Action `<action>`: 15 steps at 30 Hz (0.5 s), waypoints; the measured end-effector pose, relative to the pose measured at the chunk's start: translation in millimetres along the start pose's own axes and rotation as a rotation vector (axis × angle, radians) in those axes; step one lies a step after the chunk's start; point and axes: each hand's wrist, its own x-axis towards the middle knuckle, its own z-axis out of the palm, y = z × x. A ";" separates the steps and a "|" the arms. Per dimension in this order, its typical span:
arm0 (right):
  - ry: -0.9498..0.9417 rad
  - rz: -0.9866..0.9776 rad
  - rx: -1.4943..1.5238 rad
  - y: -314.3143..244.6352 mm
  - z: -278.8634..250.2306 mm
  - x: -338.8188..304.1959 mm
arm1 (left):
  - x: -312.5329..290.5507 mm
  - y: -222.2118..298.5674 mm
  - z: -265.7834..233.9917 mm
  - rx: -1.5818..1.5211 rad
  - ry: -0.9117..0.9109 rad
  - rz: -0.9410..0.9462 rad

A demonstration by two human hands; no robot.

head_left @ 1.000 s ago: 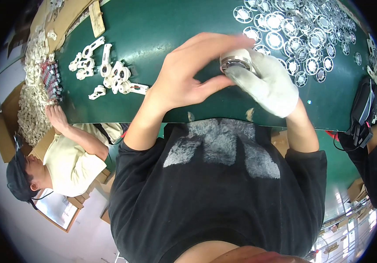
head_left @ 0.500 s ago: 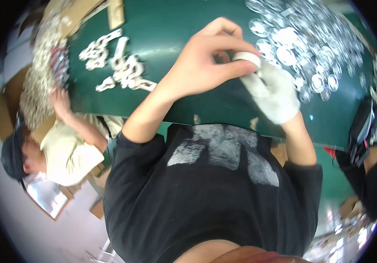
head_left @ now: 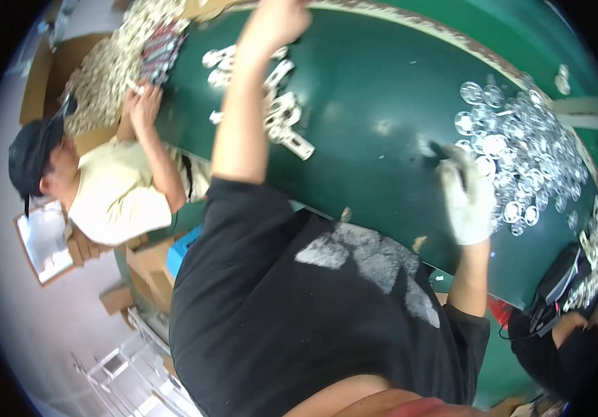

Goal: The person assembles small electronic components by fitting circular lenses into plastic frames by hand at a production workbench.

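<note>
White glove (head_left: pixel 473 221) on, my right hand (head_left: pixel 469 198) reaches with fingers extended to the left edge of the pile of clear round discs (head_left: pixel 532 165) on the green table (head_left: pixel 372 90); whether it grips one I cannot tell. Bare, my left hand (head_left: pixel 278 26) is stretched up to the top edge of view, past the white parts (head_left: pixel 296 143) that lie beside and partly behind my left forearm (head_left: pixel 242 135); blur and the cut-off hide whether it is closed on anything
</note>
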 end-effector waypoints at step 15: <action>0.114 -0.180 -0.007 14.0 3.5 -1.3 | -99.8 33.0 -15.2 -0.018 0.187 -0.030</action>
